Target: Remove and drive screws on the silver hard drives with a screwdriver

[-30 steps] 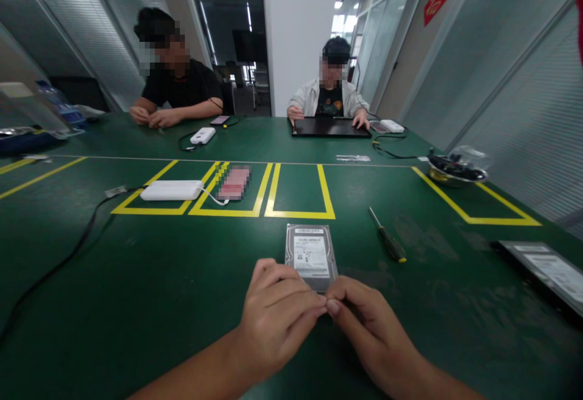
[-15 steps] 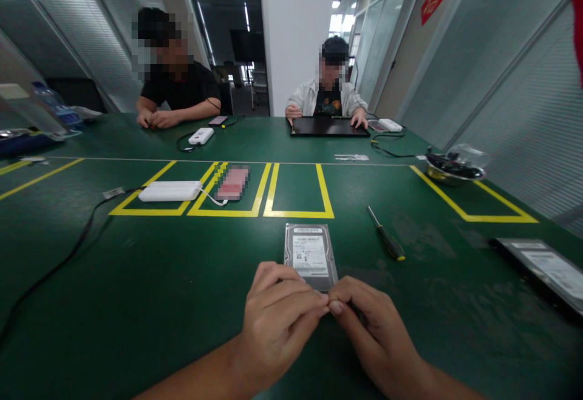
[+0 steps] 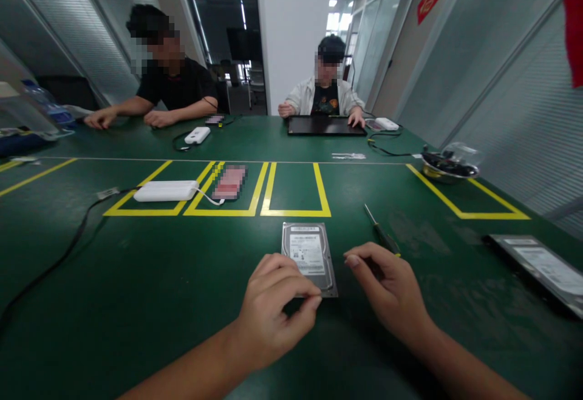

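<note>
A silver hard drive [image 3: 308, 253] with a white label lies flat on the green table [image 3: 159, 278] in front of me. My left hand [image 3: 273, 312] is closed, thumb and fingers pinching the drive's near edge. My right hand [image 3: 392, 294] hovers just right of the drive with its fingers curled; whatever they may hold is hidden. A screwdriver [image 3: 379, 233] with a black and yellow handle lies right behind that hand's knuckles, its handle end partly covered.
Yellow tape boxes [image 3: 294, 212] mark the table beyond the drive, with a white power bank [image 3: 166, 191] and a phone [image 3: 230, 183] inside them. A second drive [image 3: 542, 265] lies at the right, a metal bowl [image 3: 449, 168] farther back. Two people sit across the table.
My two hands were pinched together at the drive's near edge. The right hand has pulled away to the right, up to the screwdriver. The left hand stays at the drive.
</note>
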A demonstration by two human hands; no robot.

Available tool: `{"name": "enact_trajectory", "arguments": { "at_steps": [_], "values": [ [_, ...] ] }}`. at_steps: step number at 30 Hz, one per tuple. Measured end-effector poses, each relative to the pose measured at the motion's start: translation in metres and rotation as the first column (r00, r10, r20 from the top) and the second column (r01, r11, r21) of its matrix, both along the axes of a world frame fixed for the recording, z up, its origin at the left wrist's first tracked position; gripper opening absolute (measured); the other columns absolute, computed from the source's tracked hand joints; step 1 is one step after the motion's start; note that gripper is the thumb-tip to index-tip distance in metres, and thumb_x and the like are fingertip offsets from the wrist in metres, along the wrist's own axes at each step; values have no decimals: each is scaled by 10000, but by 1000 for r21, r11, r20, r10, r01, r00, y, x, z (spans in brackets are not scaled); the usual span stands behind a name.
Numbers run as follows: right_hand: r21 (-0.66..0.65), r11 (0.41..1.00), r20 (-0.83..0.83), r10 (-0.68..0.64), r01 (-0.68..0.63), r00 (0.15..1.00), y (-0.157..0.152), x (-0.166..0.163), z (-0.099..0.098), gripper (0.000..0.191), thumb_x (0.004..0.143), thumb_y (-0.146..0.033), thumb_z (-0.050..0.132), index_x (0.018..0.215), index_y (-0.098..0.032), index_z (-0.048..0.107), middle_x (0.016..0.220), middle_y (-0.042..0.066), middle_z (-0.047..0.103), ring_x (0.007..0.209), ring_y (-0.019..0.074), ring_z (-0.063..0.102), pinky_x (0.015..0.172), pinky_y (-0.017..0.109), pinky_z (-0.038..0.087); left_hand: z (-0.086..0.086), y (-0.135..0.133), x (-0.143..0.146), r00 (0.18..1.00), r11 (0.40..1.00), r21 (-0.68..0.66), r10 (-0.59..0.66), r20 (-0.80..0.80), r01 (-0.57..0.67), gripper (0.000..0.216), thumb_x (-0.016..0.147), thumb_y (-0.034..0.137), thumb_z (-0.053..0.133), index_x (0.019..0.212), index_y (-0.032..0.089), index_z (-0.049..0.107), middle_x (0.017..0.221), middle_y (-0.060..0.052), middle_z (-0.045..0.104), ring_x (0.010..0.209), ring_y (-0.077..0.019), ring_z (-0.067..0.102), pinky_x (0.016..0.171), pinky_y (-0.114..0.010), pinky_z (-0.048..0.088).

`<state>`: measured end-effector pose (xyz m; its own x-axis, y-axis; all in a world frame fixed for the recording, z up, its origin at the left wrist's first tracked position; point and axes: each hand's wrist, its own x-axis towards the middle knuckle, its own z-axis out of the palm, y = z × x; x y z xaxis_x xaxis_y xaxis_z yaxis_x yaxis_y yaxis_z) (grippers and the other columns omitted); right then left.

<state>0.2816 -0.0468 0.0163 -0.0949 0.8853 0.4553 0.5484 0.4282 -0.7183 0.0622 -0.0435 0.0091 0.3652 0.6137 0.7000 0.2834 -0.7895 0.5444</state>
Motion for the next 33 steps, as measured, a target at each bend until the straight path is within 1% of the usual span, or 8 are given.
{"name": "enact_trajectory", "arguments": {
  "at_steps": [3,7,13,18,28,33],
  "values": [
    [70,996,102,-64,57,993,13,13,-3,179,973,-276,556,855,-185,655,733,-25,587,623,94,520,571,218,365,-1,3,2,999,1000,-21,7,-54,-8,82,819,110,659,835,190,666,748,4,676,763,-174,571,722,-328,396],
    [131,990,167,-82,60,983,19,19,-8,191,976,-265,540,848,-173,648,741,-12,582,642,104,522,595,229,375,-2,4,5,985,999,-7,33,-170,-34,63,842,140,645,827,196,668,749,8,675,750,-174,561,710,-327,369],
    [165,986,201,-24,-10,979,18,17,-17,180,990,-245,511,877,-169,629,770,3,582,688,116,537,638,236,396,-6,2,16,927,999,31,40,-372,-30,61,865,178,625,831,204,669,761,3,677,766,-193,554,714,-344,368],
    [199,978,237,16,-65,971,18,18,-18,133,984,-207,506,915,-169,614,793,8,581,706,117,540,660,236,404,-8,4,28,861,998,52,63,-504,-42,80,884,216,612,831,205,671,770,-12,678,788,-219,551,726,-369,389],
    [235,968,255,27,-89,967,16,18,-15,96,970,-163,516,930,-163,604,767,0,549,675,106,513,640,234,395,-7,6,33,814,998,-3,54,-578,-68,123,881,212,624,769,209,675,723,-7,670,746,-214,525,685,-353,382],
    [240,965,258,39,-103,965,15,18,-13,91,965,-153,519,936,-158,605,772,5,552,682,109,517,641,239,404,-3,4,36,820,996,-18,64,-569,-91,122,868,202,628,760,204,684,723,-17,678,738,-215,521,683,-352,370]
  ]
}}
